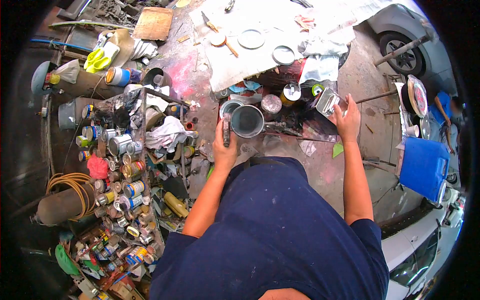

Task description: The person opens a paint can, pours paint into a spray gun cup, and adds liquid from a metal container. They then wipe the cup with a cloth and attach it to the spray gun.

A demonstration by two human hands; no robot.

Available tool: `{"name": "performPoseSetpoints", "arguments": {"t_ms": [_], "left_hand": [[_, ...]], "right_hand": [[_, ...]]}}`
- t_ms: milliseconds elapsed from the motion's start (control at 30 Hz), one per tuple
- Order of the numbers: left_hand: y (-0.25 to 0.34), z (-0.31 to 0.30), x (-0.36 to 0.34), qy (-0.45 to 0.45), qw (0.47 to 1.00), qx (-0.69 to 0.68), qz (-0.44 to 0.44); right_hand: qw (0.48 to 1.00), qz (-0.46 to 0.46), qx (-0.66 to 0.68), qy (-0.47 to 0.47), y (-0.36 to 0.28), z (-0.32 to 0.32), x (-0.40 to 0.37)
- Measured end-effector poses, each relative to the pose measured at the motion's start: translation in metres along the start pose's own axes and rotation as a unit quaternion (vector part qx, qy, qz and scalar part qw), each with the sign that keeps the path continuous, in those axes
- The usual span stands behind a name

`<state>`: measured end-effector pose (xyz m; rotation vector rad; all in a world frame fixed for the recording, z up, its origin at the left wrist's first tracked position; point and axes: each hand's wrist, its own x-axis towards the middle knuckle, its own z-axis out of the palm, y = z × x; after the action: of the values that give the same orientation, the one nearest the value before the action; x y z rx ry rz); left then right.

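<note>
My left hand is closed round the dark handle of a spray gun, beside a round grey metal cup. Just behind that cup is a second, smaller round can. On the right, my right hand has its thumb and fingers on a rectangular metal tin, tilted over the dark bench edge. Between the hands stand a can with a speckled pinkish top and a yellow-sided can with a whitish top.
Paint cans crowd the shelves at left, near a coiled orange hose. A white sheet with lids lies ahead. At right are a blue container, parked cars and another person in blue.
</note>
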<state>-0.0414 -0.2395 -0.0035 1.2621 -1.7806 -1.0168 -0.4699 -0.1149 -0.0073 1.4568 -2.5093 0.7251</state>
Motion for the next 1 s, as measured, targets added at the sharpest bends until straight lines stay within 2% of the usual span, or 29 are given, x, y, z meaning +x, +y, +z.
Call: {"name": "performPoseSetpoints", "arguments": {"t_ms": [133,733,1000], "left_hand": [[-0.003,0.000,0.000,0.004,1.000,0.020,0.022],[-0.004,0.002,-0.002,0.010,1.000,0.024,0.015],[-0.010,0.004,0.004,0.017,0.999,-0.013,-0.041]], "right_hand": [[1.000,-0.001,0.005,0.001,-0.002,-0.002,0.000],[1.000,0.001,0.005,0.005,-0.003,-0.003,-0.001],[1.000,-0.001,0.008,0.011,-0.006,-0.004,0.000]]}}
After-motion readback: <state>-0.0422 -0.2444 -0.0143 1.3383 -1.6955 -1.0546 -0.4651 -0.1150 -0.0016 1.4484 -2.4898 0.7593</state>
